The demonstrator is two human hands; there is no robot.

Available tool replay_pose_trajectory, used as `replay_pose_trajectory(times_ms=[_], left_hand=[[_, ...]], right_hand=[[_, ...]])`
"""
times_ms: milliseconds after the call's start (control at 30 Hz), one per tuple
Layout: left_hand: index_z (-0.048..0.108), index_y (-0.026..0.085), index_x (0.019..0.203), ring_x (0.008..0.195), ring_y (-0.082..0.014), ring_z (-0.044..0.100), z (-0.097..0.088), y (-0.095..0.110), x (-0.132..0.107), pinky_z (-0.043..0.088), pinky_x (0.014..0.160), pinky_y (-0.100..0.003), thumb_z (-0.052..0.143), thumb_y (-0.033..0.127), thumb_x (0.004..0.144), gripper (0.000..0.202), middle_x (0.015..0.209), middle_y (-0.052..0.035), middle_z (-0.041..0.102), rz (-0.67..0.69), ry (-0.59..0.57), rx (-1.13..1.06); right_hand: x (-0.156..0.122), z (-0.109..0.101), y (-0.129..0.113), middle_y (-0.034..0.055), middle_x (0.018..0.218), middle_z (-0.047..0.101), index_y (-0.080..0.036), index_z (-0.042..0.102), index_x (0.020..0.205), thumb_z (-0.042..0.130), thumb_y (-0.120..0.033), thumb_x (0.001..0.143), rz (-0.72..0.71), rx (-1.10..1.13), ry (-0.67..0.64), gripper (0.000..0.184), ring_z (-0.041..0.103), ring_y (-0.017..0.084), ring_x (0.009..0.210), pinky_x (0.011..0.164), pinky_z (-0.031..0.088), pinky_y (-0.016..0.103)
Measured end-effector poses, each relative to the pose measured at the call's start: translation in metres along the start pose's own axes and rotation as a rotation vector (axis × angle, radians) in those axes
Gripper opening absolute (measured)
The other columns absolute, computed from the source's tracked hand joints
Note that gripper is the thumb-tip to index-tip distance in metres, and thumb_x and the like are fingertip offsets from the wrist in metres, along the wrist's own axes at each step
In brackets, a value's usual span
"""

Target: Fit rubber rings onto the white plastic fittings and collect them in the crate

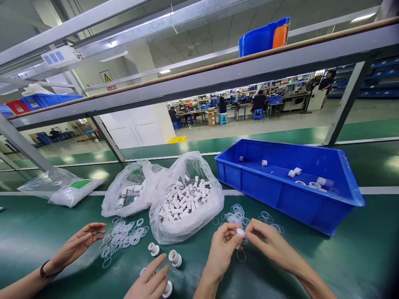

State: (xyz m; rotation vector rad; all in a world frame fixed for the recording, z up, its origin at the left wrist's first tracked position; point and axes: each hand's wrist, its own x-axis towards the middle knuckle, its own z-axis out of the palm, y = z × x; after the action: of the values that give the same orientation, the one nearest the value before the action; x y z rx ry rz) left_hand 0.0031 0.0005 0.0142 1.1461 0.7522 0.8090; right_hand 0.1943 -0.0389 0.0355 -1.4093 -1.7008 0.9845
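Note:
My left hand (220,249) is closed around a small white plastic fitting (240,232), gripping it between thumb and fingers. Close against its right side, my right hand (269,240) has its thumb and fingertips pinched together; what they hold is hidden. Just behind my hands lies a loose pile of clear rings (236,215), and one single ring (241,255) lies below the fitting. More rings (266,216) are scattered by the blue bin. An open plastic bag (187,226) full of white pipe fittings (185,197) stands to the left.
A co-worker's hands (149,280) are at the left, among several white fittings (175,258) and another ring pile (123,236). A large blue bin (274,191) with a few white parts stands at right. A second bag (124,207) and a sealed bag (73,195) lie left. A shelf (199,89) crosses above.

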Motion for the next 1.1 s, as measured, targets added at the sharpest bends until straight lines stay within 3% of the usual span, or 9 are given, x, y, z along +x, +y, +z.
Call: replay_pose_trajectory(times_ms=[200,300,400,600,733,833,900,967,1100], left_hand=[[0.057,0.020,0.099,0.081,-0.0148,0.059,0.006,0.002,-0.003,0.048,0.079,-0.033,0.067,0.040,0.090,0.025,0.092,-0.0051,0.064,-0.010,-0.041,-0.128],[0.052,0.019,0.098,0.077,-0.0138,0.058,0.010,0.007,-0.006,0.046,0.078,-0.033,0.066,0.040,0.091,0.026,0.088,-0.0039,0.062,-0.053,-0.047,-0.172],[0.045,0.020,0.104,0.079,-0.0124,0.057,0.010,0.007,-0.007,0.043,0.078,-0.032,0.061,0.040,0.095,0.027,0.090,-0.0029,0.061,-0.078,-0.140,-0.238],[0.046,0.021,0.104,0.070,-0.0107,0.054,0.005,-0.007,-0.008,0.039,0.070,-0.029,0.060,0.046,0.093,0.031,0.084,-0.0016,0.064,-0.137,-0.183,-0.355],[0.052,0.016,0.101,0.071,-0.0058,0.054,0.002,-0.014,-0.007,0.037,0.066,-0.021,0.056,0.040,0.099,0.024,0.085,-0.0028,0.064,-0.166,-0.322,-0.434],[0.043,0.013,0.096,0.059,-0.0057,0.053,0.000,-0.010,-0.007,0.037,0.054,-0.018,0.066,0.045,0.092,0.040,0.079,-0.0073,0.062,-0.138,-0.372,-0.467],[0.037,0.014,0.099,0.060,-0.0092,0.057,-0.004,0.004,-0.013,0.041,0.055,-0.019,0.067,0.050,0.090,0.048,0.082,-0.0110,0.065,-0.121,-0.373,-0.338],[0.038,0.014,0.106,0.073,-0.0139,0.062,-0.013,0.027,-0.024,0.048,0.066,-0.025,0.064,0.049,0.092,0.045,0.091,-0.0121,0.067,-0.091,-0.276,-0.028],[0.055,0.017,0.107,0.096,-0.0201,0.056,-0.043,0.058,-0.041,0.044,0.085,-0.036,0.053,0.029,0.096,0.016,0.103,-0.0060,0.061,0.033,0.070,1.007]], right_hand=[[0.002,-0.001,0.009,0.0015,0.082,0.056,-0.017,0.059,0.084,0.054,-0.058,0.097,0.050,-0.026,0.054,0.044,0.045,0.013,0.073,0.065,0.034,0.027],[0.002,-0.002,0.011,0.0009,0.089,0.060,-0.019,0.062,0.100,0.059,-0.057,0.095,0.055,0.052,0.015,0.039,0.050,0.013,0.077,0.068,0.038,0.027],[0.001,-0.003,0.005,0.0016,0.100,0.063,-0.022,0.064,0.115,0.059,-0.053,0.096,0.030,0.173,-0.081,0.036,0.056,0.014,0.084,0.075,0.042,0.027],[-0.001,-0.008,-0.010,0.0042,0.093,0.064,-0.014,0.063,0.106,0.062,-0.040,0.096,0.002,0.478,-0.229,0.028,0.062,0.017,0.087,0.085,0.048,0.030],[-0.003,-0.009,-0.009,0.0052,0.099,0.064,-0.014,0.063,0.104,0.064,-0.040,0.095,0.013,0.489,-0.250,0.028,0.060,0.017,0.093,0.086,0.045,0.029],[-0.003,-0.009,-0.005,0.0046,0.097,0.064,-0.015,0.065,0.098,0.063,-0.045,0.095,0.016,0.407,-0.235,0.031,0.059,0.016,0.091,0.083,0.044,0.028],[0.000,-0.008,0.002,0.0028,0.095,0.063,-0.017,0.065,0.096,0.056,-0.048,0.098,0.017,0.201,-0.157,0.032,0.058,0.015,0.088,0.080,0.044,0.027],[0.003,-0.006,0.013,0.0009,0.093,0.062,-0.020,0.063,0.096,0.047,-0.047,0.101,0.041,-0.052,-0.036,0.032,0.056,0.014,0.083,0.075,0.042,0.028],[0.007,0.003,0.035,0.0016,0.095,0.058,-0.021,0.057,0.097,0.038,-0.040,0.102,0.101,-0.354,0.111,0.028,0.052,0.016,0.077,0.070,0.036,0.033]])
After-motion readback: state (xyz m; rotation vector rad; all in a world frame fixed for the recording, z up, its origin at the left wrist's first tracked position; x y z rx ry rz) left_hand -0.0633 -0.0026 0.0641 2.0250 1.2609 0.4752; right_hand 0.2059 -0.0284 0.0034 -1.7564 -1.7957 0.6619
